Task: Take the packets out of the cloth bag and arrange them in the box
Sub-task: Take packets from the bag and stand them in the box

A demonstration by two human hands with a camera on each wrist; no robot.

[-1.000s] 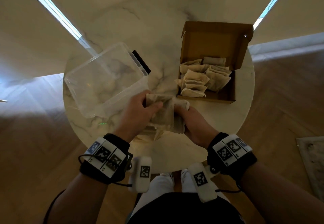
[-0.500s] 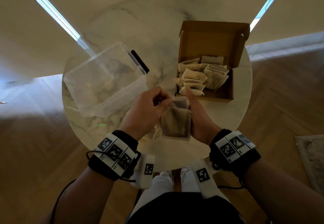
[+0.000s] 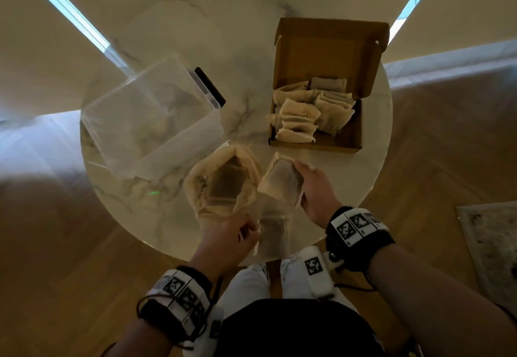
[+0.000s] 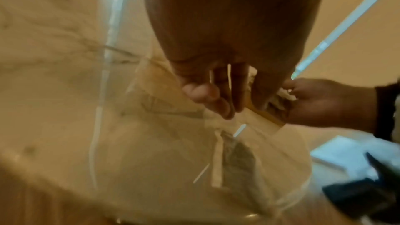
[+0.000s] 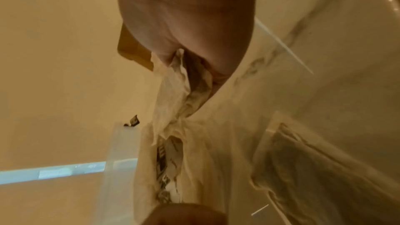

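The beige cloth bag (image 3: 195, 186) lies on the round marble table (image 3: 246, 49) with its mouth open toward the box. My left hand (image 3: 232, 235) grips the bag's near end with curled fingers (image 4: 205, 95). To the right of the bag, my right hand (image 3: 313, 191) holds one flat tan packet (image 3: 281, 183) by its edge, just in front of the cardboard box (image 3: 316, 145). The box stands open with its lid up and several packets (image 3: 305, 110) stacked inside. Another packet (image 3: 274, 233), blurred, lies near the table's front edge between my hands.
A clear plastic tub (image 3: 151, 122) with a black latch (image 3: 209, 87) stands tilted at the left of the table, close to the bag. The table's front edge is right below my hands. A rug corner (image 3: 492, 245) lies on the wooden floor.
My hands, which held the bag together at mid-table, have come apart. The right hand has drawn a packet out to the right. The left hand has pulled back toward me with the bag's end.
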